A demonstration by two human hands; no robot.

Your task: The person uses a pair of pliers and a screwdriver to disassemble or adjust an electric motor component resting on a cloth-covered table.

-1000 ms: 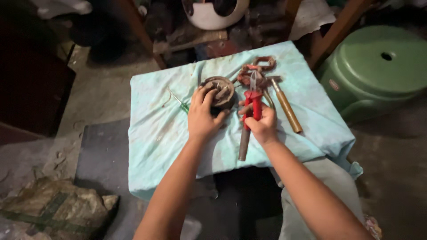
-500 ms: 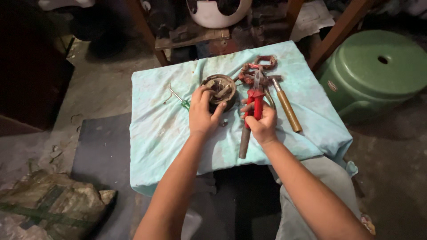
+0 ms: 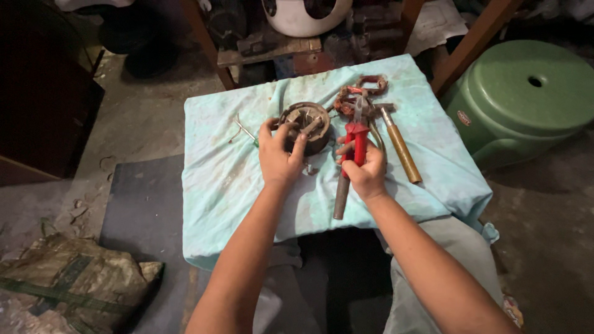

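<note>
Left hand [image 3: 279, 158] cupped over near rim of round rusty motor housing [image 3: 304, 125], fingers [image 3: 267, 131] spread and curled on its edge, evidently to steady it on the worktop [image 3: 229, 179]. Right hand [image 3: 365, 170] closed around red-handled pliers [image 3: 356, 141], handles squeezed together in the palm, nose pointing away from the fingers toward a tangle of copper wire coils [image 3: 362, 93]. Dark metal bar [image 3: 341, 196] passing under the right palm, toward the body. Wooden-handled hammer [image 3: 401, 148] lying just right of the right fingers, within reach. Small bent metal piece [image 3: 244, 131] left of the left fingers. Green plastic stool [image 3: 526, 93] well right, off the cloth.
</note>
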